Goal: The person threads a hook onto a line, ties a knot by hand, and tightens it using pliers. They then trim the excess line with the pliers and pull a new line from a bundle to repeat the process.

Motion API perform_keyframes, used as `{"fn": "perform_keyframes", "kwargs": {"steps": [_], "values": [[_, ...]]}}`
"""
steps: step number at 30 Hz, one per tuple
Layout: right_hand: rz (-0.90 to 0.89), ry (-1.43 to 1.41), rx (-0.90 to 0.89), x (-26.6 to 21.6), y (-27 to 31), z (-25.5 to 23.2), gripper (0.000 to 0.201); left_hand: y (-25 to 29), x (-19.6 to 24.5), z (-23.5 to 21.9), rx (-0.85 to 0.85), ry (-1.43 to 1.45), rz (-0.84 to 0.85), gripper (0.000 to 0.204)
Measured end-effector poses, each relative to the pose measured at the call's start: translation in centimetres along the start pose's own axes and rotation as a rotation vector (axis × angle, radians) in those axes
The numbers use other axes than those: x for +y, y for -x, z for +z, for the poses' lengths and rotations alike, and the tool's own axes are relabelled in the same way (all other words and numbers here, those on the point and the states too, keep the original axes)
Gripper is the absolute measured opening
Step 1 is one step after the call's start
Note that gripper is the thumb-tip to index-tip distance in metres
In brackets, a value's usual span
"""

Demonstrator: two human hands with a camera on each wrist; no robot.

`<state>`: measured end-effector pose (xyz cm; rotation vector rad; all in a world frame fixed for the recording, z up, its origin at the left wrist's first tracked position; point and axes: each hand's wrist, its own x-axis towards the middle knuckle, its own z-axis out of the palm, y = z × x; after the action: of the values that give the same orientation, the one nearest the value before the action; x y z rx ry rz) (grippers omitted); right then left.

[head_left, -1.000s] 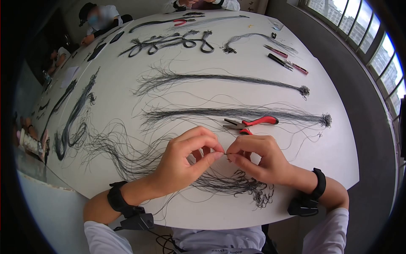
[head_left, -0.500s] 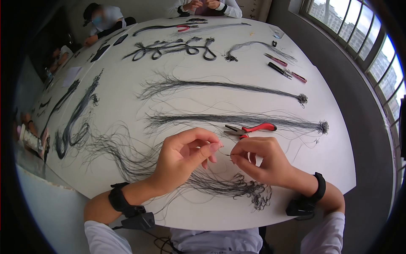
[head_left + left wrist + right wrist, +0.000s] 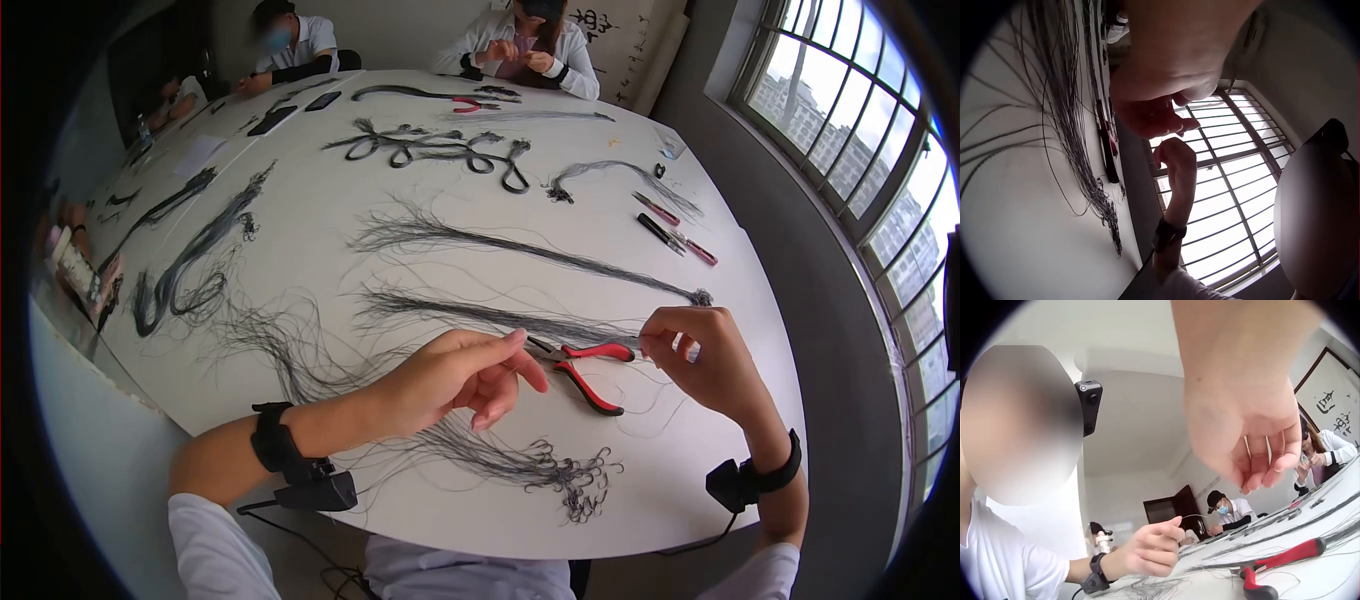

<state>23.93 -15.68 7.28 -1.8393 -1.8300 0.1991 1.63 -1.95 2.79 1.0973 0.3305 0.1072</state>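
My left hand (image 3: 440, 385) is over the near side of the white table, thumb lying along the bent forefinger. A thin fishing line (image 3: 1194, 516) shows at its fingertips in the right wrist view. Farther right, my right hand (image 3: 705, 360) pinches a small fish hook, mostly hidden by thumb and forefinger. Between the hands lie red-handled pliers (image 3: 590, 390), their handles spread. Below the left hand a loose bundle of dark lines ends in a cluster of fish hooks (image 3: 575, 475).
Two straight bundles of hooked lines (image 3: 520, 258) lie beyond the pliers. Pink-handled snips (image 3: 700, 252) and a looped black bundle (image 3: 400, 155) are farther back. More tangled strands (image 3: 180, 285) spread at left. Other people (image 3: 520, 50) sit around the table; a barred window (image 3: 850, 110) is at right.
My hands have drawn apart, the right one moving right and the left one turning palm up. The pliers show more fully between them. The head view has shifted upward.
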Motion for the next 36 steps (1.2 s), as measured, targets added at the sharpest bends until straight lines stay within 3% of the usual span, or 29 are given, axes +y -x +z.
{"fn": "perform_keyframes", "kwargs": {"steps": [2, 4, 6, 9, 14, 16, 18, 20, 21, 25, 28, 32, 34, 36], "values": [[0.116, 0.010, -0.037, 1.7, 0.4, -1.2, 0.006, -0.4, -0.4, -0.8, -0.090, -0.062, 0.075, 0.035], [0.208, -0.008, -0.059, 3.4, 1.1, -2.2, 0.009, -0.4, -0.1, -0.7, -0.033, -0.093, 0.099, 0.033], [0.270, -0.059, -0.077, 5.4, 2.0, -3.0, 0.009, -0.8, 0.3, -1.3, 0.174, -0.367, 0.145, 0.028], [0.436, -0.134, -0.122, 7.5, 3.5, -4.5, 0.011, -1.4, 0.7, -3.0, 0.249, -0.551, 0.119, 0.025], [0.618, -0.050, -0.158, 11.9, 5.7, -6.3, 0.013, -1.3, 1.2, -4.2, 0.352, -0.620, 0.133, 0.021], [0.688, 0.007, -0.172, 13.2, 6.6, -6.6, 0.017, -1.4, 1.1, -5.1, 0.437, -0.839, 0.214, 0.017], [0.714, -0.008, -0.163, 13.7, 7.2, -6.6, 0.016, -1.0, 1.5, -5.2, 0.470, -0.840, 0.184, 0.015], [0.738, -0.024, -0.153, 13.7, 7.6, -6.5, 0.016, -0.7, 1.8, -5.8, 0.608, -1.023, 0.176, 0.014], [0.731, -0.015, -0.152, 13.7, 7.8, -6.5, 0.015, -0.8, 1.6, -6.5, 0.642, -1.070, 0.295, 0.016], [0.695, -0.026, -0.137, 14.7, 8.4, -6.3, 0.015, 0.4, 2.5, -8.1, 0.775, -1.353, 0.331, 0.016], [0.694, -0.028, -0.134, 15.2, 8.5, -6.2, 0.017, 1.6, 3.2, -8.0, 0.843, -1.528, 0.240, 0.016], [0.690, 0.002, -0.136, 15.0, 8.3, -5.9, 0.018, 2.2, 2.3, -8.1, 0.784, -1.590, 0.172, 0.014], [0.702, 0.030, -0.123, 14.6, 8.2, -5.7, 0.019, 1.7, 1.5, -8.0, 0.686, -1.665, 0.301, 0.024], [0.700, 0.038, -0.123, 14.6, 8.2, -5.6, 0.019, 0.9, 1.5, -7.1, 0.599, -1.634, 0.316, 0.031]]}}
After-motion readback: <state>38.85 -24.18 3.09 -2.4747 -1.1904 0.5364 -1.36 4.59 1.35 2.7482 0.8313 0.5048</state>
